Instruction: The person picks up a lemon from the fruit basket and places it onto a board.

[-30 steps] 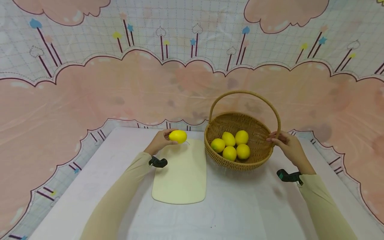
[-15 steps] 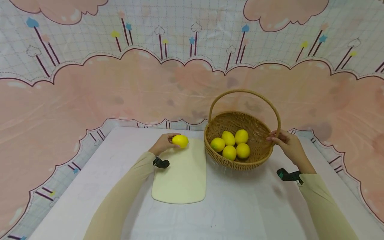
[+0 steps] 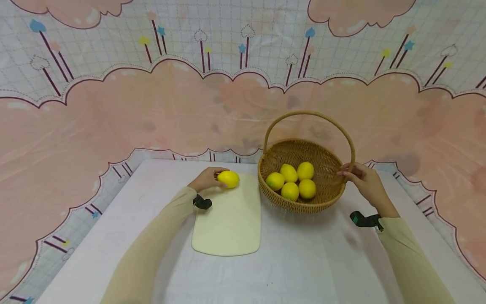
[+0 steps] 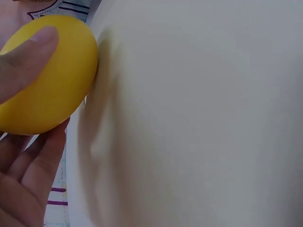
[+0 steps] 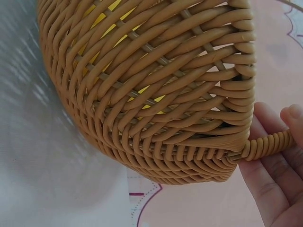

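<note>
Your left hand (image 3: 206, 178) grasps one lemon (image 3: 228, 179) at the far end of the pale board (image 3: 228, 228). To the right, your right hand (image 3: 362, 179) grips the handle (image 3: 309, 112) of the wicker basket (image 3: 296, 206) containing five lemons (image 3: 290, 191).

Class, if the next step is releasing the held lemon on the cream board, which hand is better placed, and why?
Likely the left hand: it grips the lemon at the far end of the cream board, while the right hand holds the basket handle.
</note>
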`<action>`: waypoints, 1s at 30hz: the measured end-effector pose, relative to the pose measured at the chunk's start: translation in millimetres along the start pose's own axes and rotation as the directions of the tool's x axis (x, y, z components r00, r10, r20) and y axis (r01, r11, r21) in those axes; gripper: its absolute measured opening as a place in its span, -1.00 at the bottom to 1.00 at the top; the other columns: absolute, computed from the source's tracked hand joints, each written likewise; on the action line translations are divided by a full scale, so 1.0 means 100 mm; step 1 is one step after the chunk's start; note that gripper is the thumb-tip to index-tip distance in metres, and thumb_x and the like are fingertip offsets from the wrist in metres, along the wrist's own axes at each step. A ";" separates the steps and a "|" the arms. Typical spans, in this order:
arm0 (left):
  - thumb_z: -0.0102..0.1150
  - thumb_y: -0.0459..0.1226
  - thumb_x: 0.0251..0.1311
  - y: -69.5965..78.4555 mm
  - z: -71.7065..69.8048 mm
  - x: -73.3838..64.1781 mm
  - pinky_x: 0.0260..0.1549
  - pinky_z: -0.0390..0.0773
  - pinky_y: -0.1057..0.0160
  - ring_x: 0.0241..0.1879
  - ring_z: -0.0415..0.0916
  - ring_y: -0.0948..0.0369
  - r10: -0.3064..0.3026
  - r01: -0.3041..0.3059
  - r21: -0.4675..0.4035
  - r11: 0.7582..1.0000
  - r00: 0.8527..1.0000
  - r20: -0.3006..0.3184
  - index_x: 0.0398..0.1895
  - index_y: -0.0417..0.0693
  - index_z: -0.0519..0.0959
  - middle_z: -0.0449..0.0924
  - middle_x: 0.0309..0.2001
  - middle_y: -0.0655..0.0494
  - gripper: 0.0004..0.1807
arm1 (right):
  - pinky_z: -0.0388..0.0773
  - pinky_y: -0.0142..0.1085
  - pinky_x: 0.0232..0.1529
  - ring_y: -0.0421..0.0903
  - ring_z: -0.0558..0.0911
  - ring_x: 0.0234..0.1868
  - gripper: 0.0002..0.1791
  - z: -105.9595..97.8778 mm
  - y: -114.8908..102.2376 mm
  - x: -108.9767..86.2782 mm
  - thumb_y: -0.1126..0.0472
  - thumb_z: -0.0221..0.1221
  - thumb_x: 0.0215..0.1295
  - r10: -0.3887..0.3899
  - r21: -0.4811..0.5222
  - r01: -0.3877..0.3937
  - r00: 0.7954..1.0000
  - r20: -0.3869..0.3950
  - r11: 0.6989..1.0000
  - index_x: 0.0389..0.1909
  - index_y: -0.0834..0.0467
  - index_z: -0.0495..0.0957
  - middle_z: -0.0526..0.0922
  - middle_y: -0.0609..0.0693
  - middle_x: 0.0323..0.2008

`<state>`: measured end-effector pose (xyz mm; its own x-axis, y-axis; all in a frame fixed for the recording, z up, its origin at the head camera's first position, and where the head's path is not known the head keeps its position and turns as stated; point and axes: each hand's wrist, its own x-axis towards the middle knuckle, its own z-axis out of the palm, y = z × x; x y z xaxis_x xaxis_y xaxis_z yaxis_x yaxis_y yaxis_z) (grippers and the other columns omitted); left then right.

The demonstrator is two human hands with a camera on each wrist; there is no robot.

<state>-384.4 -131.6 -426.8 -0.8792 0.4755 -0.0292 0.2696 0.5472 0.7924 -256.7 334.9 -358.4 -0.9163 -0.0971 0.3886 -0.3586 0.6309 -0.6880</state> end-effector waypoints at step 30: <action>0.36 -0.27 0.03 0.09 0.13 0.21 0.21 0.40 0.02 0.17 0.40 -0.06 0.011 -0.011 0.009 1.000 0.997 0.077 0.26 -0.20 0.39 0.44 0.22 -0.16 -0.33 | 0.50 -0.69 -0.24 -0.58 0.55 -0.26 -0.72 -0.01 -0.01 -0.01 0.29 0.03 0.37 -0.010 0.011 0.010 1.000 0.007 1.000 0.02 0.35 0.48 0.59 -0.44 -0.29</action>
<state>-395.5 -108.1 -428.4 -0.8435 0.5328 -0.0676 0.2828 0.5476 0.7875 -255.1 335.3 -357.9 -0.9137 -0.1087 0.3915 -0.3698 0.6216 -0.6905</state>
